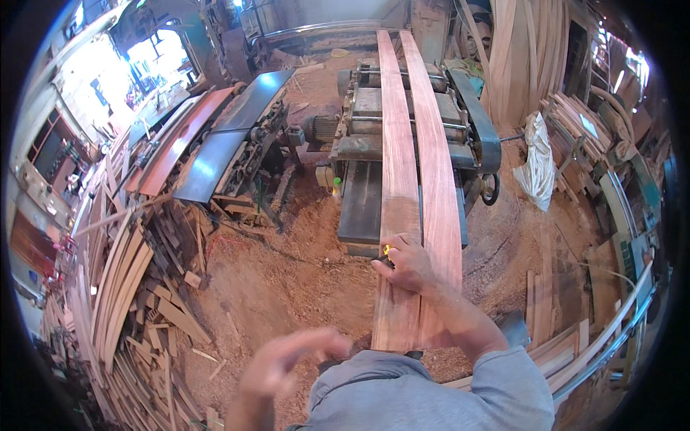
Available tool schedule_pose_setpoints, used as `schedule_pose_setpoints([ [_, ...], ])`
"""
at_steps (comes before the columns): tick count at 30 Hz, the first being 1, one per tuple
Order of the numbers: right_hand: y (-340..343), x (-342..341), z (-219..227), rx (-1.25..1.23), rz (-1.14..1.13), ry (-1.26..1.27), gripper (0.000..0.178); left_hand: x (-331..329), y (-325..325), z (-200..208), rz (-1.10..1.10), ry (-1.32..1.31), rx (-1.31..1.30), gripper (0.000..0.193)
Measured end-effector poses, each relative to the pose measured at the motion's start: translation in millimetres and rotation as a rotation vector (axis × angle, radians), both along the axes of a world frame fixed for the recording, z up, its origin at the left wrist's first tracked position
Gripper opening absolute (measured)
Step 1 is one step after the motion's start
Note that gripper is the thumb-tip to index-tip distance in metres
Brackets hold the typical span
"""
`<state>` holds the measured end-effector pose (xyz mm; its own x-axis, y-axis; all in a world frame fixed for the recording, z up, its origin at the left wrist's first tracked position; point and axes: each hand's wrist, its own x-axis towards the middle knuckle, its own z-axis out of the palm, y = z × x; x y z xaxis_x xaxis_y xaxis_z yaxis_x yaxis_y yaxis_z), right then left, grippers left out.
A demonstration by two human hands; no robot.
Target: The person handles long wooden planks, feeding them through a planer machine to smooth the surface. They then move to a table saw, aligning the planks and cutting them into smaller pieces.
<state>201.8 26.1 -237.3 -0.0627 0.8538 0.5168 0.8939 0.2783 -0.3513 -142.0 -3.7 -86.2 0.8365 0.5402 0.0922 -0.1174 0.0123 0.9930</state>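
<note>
Two long reddish planks lie side by side over a thickness planer, the left plank (397, 144) and the right plank (435, 158), with their near ends close to my body. On the left plank, short of the machine's bed, rests my right hand (410, 266). Its fingers are closed on a small yellow-and-black object (387, 251), mostly covered by the hand, so its exact kind is unclear. My left hand (295, 359) is in the air left of the planks' near ends, smeared by motion, and nothing can be made out in it.
The planer (359, 197) stands ahead, with a guarded side (478, 122) and handwheel (491, 188). Another machine with dark flat tables (208, 165) is at the left. Offcuts (172, 316) pile up at lower left. Shavings cover the floor (280, 287). A white sack (536, 161) stands right.
</note>
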Motion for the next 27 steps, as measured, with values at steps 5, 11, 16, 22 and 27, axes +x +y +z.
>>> schedule_pose_setpoints([
  [5,1.2,-5.3,5.4,0.016,0.009,0.022,0.029,11.8,-4.2,-151.1,0.11,1.003,0.491,0.07],
  [11,2.4,-5.9,7.9,0.008,0.012,0.051,0.029,-64.3,-54.7,-335.1,-0.151,1.093,0.268,0.066],
  [16,0.5,-10.5,19.5,-0.017,0.011,0.044,0.029,-94.2,-90.0,-378.8,0.001,1.061,-0.061,0.076],
  [22,4.9,-14.6,13.3,0.015,-0.007,0.035,0.027,-90.3,-82.3,-344.5,0.04,1.212,0.063,0.077],
  [27,6.1,-24.7,19.6,-0.02,-0.004,0.036,0.025,-121.8,-82.2,-369.6,0.058,1.221,0.113,0.078],
])
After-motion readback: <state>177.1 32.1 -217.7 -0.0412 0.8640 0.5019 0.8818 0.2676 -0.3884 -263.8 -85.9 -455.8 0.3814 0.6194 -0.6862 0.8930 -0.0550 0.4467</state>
